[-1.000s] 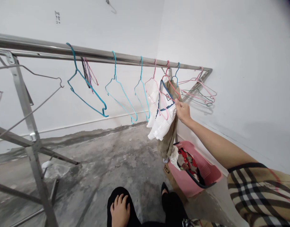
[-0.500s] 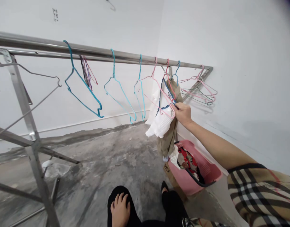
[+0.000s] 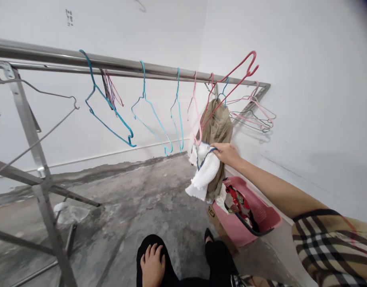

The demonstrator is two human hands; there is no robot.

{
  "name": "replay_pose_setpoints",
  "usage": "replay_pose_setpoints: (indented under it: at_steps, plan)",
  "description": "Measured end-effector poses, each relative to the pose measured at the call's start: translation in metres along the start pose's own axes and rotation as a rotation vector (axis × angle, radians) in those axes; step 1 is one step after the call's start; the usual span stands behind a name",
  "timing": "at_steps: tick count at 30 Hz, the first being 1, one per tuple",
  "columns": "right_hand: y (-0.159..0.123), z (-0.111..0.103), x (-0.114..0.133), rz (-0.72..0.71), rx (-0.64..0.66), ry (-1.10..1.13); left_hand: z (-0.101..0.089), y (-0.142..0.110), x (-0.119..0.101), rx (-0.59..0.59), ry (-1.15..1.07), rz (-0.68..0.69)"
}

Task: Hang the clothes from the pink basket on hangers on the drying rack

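Observation:
My right hand (image 3: 227, 154) pinches the blue-edged neckline of a white ribbed top (image 3: 209, 173), which hangs down from the fingers, free of the red hanger. That red hanger (image 3: 227, 95) is tilted up sharply, its hook still on the rail. Close behind the top, a khaki garment (image 3: 218, 123) hangs from a blue hanger (image 3: 223, 95). A pink hanger (image 3: 198, 115) is just left of the red one, near the top. My left hand (image 3: 153, 265) rests on my knee, fingers spread, holding nothing.
A metal rail (image 3: 117, 63) carries turquoise hangers (image 3: 155, 111) at left and several more at the far right. Below the garments stands a pink basket (image 3: 270, 217) with red, patterned and white clothes in it. The rack's leg (image 3: 36, 127) stands at left, a plastic bag (image 3: 70, 214) beside it.
The white top has come off the red hanger and moved down with my right hand. The red hanger has swung up to the right. My left hand stays on the knee.

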State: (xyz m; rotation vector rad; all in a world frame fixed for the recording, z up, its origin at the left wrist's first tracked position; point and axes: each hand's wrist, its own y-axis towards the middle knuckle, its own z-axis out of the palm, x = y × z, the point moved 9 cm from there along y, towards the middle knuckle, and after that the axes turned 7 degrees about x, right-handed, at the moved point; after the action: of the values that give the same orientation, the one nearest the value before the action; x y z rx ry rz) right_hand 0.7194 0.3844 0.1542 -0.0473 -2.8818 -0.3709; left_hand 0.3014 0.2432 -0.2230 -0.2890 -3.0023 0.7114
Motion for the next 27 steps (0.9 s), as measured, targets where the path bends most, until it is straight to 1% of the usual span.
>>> replay_pose_setpoints:
  at_steps: [2, 4, 6, 8, 10, 11, 13, 15, 17, 18, 20, 21, 22, 23, 25, 26, 27]
  plan:
    - [-0.009, 0.01, -0.003, 0.005, 0.033, 0.013, 0.0, 0.0, 0.001, -0.002, -0.003, -0.003]
    - [-0.021, 0.014, -0.011, 0.004, 0.055, 0.055, 0.001, 0.0, 0.001, -0.001, -0.006, -0.002]
    - [-0.033, 0.009, -0.025, 0.023, 0.068, 0.136, 0.001, 0.0, 0.002, 0.002, -0.01, -0.004]
    - [-0.046, -0.005, -0.045, 0.094, 0.081, 0.232, 0.001, 0.0, 0.002, 0.003, -0.013, -0.006]
    - [-0.06, -0.029, -0.072, 0.225, 0.081, 0.311, 0.0, 0.0, 0.002, 0.001, -0.011, -0.002]
    - [-0.068, -0.045, -0.086, 0.301, 0.06, 0.335, 0.0, 0.0, 0.001, 0.0, -0.007, 0.002]
    - [-0.083, -0.086, -0.113, 0.438, -0.049, 0.317, -0.002, 0.0, -0.001, 0.002, 0.005, 0.012]
    - [-0.097, -0.132, -0.137, 0.538, -0.209, 0.203, -0.004, 0.0, -0.004, 0.004, 0.018, 0.019]
    - [-0.109, -0.171, -0.156, 0.612, -0.353, 0.065, -0.006, 0.0, -0.006, 0.005, 0.029, 0.026]
    - [-0.113, -0.184, -0.166, 0.646, -0.401, 0.008, -0.007, 0.0, -0.008, 0.006, 0.033, 0.027]
    - [-0.119, -0.2, -0.182, 0.712, -0.467, -0.087, -0.008, 0.0, -0.01, 0.014, 0.037, 0.028]
    - [-0.12, -0.202, -0.189, 0.741, -0.474, -0.134, -0.009, -0.001, -0.01, 0.017, 0.04, 0.027]
    - [-0.118, -0.199, -0.196, 0.771, -0.441, -0.181, -0.01, -0.001, -0.011, 0.018, 0.042, 0.026]
    - [-0.113, -0.191, -0.202, 0.803, -0.368, -0.22, -0.01, -0.001, -0.012, 0.018, 0.044, 0.025]
    - [-0.1, -0.164, -0.211, 0.845, -0.155, -0.259, -0.009, -0.001, -0.011, 0.02, 0.049, 0.02]
    - [-0.091, -0.147, -0.211, 0.844, -0.051, -0.258, -0.008, -0.001, -0.011, 0.023, 0.05, 0.017]
    - [-0.08, -0.132, -0.207, 0.825, 0.027, -0.249, -0.007, -0.001, -0.01, 0.027, 0.051, 0.015]
